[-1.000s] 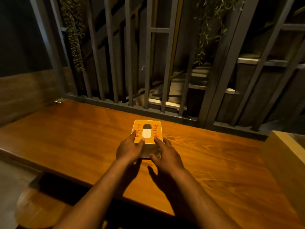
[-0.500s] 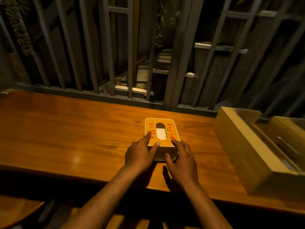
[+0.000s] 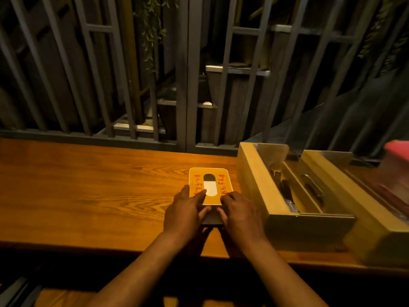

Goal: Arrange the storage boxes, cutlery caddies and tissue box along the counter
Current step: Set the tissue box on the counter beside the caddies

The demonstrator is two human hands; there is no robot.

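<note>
A small tissue box with an orange top, red lettering and a white oval slot sits on the wooden counter. My left hand holds its near left corner, fingers over the top edge. My right hand grips the near right corner. Just right of the box stands a wooden cutlery caddy with dark utensils inside, a narrow gap between them. A second wooden caddy sits against the first one's right side.
A red-lidded container shows blurred at the far right edge. Grey slatted railing runs along the counter's far side, with hanging plants behind. A wooden stool seat lies below the counter's near edge.
Both hands have slid the tissue box rightward along the counter, close beside the first caddy. The view has swung right, and the second caddy and red-lidded container have come into sight.
</note>
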